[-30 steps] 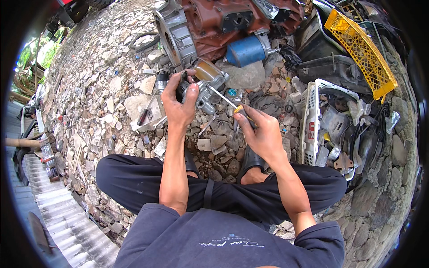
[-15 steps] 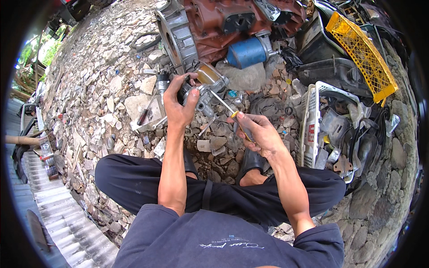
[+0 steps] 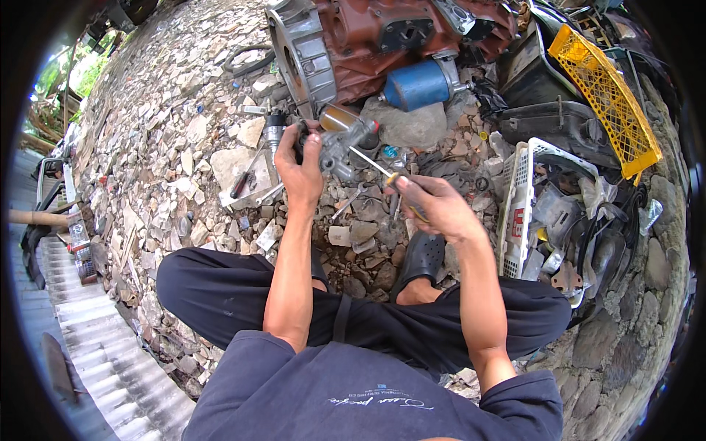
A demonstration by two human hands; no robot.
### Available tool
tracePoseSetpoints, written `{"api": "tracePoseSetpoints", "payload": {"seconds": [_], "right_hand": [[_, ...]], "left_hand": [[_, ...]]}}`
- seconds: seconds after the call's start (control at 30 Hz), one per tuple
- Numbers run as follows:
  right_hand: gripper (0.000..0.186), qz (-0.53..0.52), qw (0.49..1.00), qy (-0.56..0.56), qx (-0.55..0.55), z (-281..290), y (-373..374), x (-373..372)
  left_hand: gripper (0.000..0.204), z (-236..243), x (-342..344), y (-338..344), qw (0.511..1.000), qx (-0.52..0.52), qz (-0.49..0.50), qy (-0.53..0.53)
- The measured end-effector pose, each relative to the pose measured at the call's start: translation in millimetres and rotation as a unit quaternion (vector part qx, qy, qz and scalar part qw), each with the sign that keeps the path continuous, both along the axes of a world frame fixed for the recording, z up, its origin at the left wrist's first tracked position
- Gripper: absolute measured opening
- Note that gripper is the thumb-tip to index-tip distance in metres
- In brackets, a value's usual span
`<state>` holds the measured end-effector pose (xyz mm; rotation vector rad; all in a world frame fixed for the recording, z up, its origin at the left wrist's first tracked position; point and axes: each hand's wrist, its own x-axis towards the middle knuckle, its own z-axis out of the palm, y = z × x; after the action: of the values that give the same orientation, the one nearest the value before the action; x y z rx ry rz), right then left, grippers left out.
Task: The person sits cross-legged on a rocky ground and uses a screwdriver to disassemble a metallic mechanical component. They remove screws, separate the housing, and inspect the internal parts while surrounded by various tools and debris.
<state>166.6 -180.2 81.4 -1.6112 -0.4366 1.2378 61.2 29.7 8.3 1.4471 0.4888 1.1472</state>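
My left hand (image 3: 300, 158) is closed round a grey cast-metal engine part (image 3: 340, 152), blurred by motion, with an amber-coloured bowl (image 3: 340, 117) at its far side. In my right hand (image 3: 435, 206) is a screwdriver (image 3: 373, 162) with a light shaft and a yellow-and-black handle. Its shaft points up and left to the metal part; whether the tip touches it I cannot tell. The fingers wrap round the handle and hide much of it. Close beyond both hands lies a blue cylindrical canister (image 3: 417, 86) fixed to a red-brown engine block (image 3: 360, 44).
Broken stones cover the ground. A second screwdriver (image 3: 241, 184) and a spanner (image 3: 347, 203) lie near my left hand. At right stand a white plastic crate (image 3: 517, 213) of parts, a black pan (image 3: 559, 121) and a yellow perforated panel (image 3: 609, 95). Corrugated sheeting (image 3: 88, 316) lies at left.
The metal part has tilted slightly in my left hand. My right hand has moved a little to the right with the screwdriver. The view has shifted slightly.
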Motion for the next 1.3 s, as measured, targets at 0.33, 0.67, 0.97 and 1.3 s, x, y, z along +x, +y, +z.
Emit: {"api": "tracePoseSetpoints", "payload": {"seconds": [0.33, 0.67, 0.97, 1.3], "right_hand": [[0.032, -0.053, 0.989, -0.129, -0.055, -88.2, -2.9, 55.1], [0.042, 0.065, 0.906, -0.288, -0.302, -327.3, -23.9, 14.9], [0.041, 0.227, 0.794, -0.410, -0.389, -290.7, 4.5, -17.6], [0.027, 0.304, 0.773, -0.454, -0.322, -248.7, 95.8, -25.2]], "left_hand": [[0.033, 4.1, -12.9, 37.0, 0.882, -0.416, -0.050, -0.216], [0.044, 11.5, -27.6, 39.0, 0.836, -0.514, -0.025, -0.188], [0.041, -10.8, -75.6, 64.9, 0.820, -0.530, 0.040, -0.212], [0.042, -53.0, -152.5, 86.3, 0.758, -0.578, 0.207, -0.220]]}}
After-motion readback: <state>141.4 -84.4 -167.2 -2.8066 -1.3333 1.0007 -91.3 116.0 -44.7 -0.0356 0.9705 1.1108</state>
